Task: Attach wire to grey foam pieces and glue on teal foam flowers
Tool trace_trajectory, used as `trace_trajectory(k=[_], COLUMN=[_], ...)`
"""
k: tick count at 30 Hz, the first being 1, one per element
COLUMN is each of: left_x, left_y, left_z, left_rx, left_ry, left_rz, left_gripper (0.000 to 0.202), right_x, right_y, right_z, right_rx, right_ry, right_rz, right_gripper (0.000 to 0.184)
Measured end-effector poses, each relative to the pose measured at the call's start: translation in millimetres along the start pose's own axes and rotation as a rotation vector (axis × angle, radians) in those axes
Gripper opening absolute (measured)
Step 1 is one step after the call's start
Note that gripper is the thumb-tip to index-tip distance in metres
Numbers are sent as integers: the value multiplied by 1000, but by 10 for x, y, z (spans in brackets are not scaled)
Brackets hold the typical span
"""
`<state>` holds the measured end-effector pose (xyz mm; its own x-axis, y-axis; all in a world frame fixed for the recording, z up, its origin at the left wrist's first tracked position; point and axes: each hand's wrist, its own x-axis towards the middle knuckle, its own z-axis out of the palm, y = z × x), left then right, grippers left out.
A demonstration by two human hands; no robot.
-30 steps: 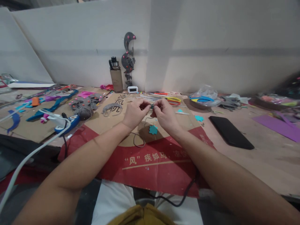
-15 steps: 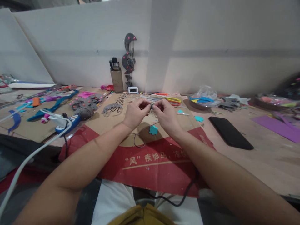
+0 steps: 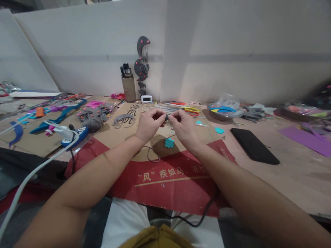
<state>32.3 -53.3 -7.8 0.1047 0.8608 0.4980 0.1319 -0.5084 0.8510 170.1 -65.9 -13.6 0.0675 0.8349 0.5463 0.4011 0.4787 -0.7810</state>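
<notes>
Over a red and brown cardboard sheet [image 3: 165,179], my left hand [image 3: 148,124] and my right hand [image 3: 184,126] meet fingertip to fingertip. Both pinch a small dark piece [image 3: 167,117] held between them, too small to name. A thin grey thread [image 3: 152,151] hangs from it and loops on the cardboard. Just below my right hand lies a teal foam flower [image 3: 169,143].
A blue and white glue gun [image 3: 73,134] with a white cable lies to the left, among grey and coloured foam cut-outs [image 3: 94,115]. Scissors [image 3: 190,110], a water bottle [image 3: 128,83] and a small clock [image 3: 146,99] stand behind. A black phone [image 3: 254,145] lies to the right.
</notes>
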Motion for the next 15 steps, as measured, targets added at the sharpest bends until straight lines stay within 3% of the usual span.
trace_trajectory(k=[15], left_x=[14], left_y=[25], left_z=[-10], left_rx=[-100], left_ry=[-40], left_rz=[-101], left_gripper=[10], right_x=[1], right_y=[-30], right_z=[7], right_rx=[80], right_ry=[-6], right_rz=[121], right_gripper=[15])
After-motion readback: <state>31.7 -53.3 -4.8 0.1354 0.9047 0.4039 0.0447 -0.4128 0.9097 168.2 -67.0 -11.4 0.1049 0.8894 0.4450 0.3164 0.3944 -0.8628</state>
